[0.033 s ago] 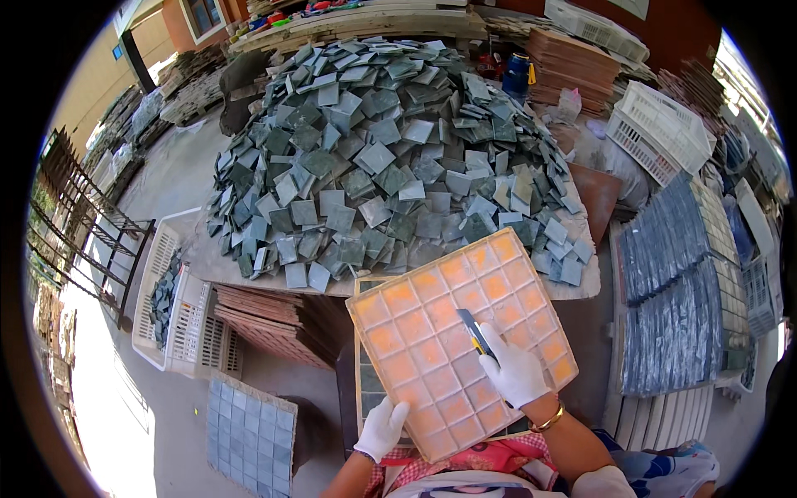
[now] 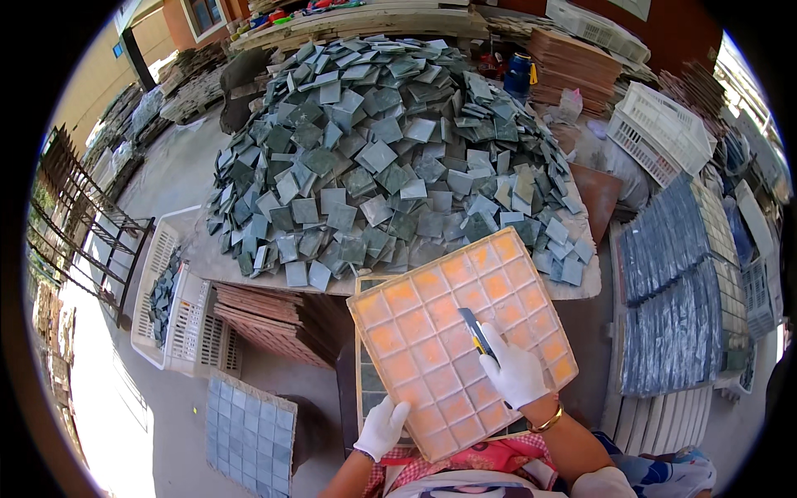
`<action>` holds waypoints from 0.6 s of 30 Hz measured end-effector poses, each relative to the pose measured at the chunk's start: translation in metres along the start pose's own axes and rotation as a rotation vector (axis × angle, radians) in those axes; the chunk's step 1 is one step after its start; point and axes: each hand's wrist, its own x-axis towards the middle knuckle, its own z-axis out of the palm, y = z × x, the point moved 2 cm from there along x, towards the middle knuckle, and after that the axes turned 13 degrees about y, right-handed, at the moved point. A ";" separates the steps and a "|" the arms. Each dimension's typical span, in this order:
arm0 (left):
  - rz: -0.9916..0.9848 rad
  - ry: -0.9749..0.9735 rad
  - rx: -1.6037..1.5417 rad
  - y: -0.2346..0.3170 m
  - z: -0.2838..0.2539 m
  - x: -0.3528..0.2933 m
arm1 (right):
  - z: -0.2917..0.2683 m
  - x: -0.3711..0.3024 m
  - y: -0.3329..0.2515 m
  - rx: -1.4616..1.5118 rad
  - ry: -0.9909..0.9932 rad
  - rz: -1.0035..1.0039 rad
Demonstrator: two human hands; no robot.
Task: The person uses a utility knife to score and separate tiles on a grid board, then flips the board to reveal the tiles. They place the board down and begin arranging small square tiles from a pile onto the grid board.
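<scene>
My right hand [image 2: 515,372] is closed around a utility knife [image 2: 475,330], its blade over the middle of the orange gridded tray [image 2: 462,353]. My left hand [image 2: 383,427] touches the tray's edge at eight o'clock, thumb up; I cannot tell whether its fingers curl underneath. Hands, knife and tray sit almost exactly as in the earlier frame, with only a slight shift in the view.

Under the tray, showing past its left edge, is another tray [image 2: 359,373] with dark tiles in it. From mine, a tile sheet [image 2: 251,427] leans at eight o'clock, and a white basket [image 2: 189,332] at nine to ten holds small dark tiles. At two o'clock, more white crates [image 2: 660,133] are stacked; wrapped tile stacks [image 2: 672,290] stand at two to three.

The heap of loose tiles [image 2: 374,166] covers much of the table [image 2: 581,290] from eleven to one, near its front edge. Floor [image 2: 178,415] runs along nine o'clock, past the basket and the sheet.
</scene>
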 end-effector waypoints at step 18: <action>0.010 -0.055 -0.087 0.004 -0.001 0.003 | 0.005 0.003 -0.014 0.124 0.025 0.128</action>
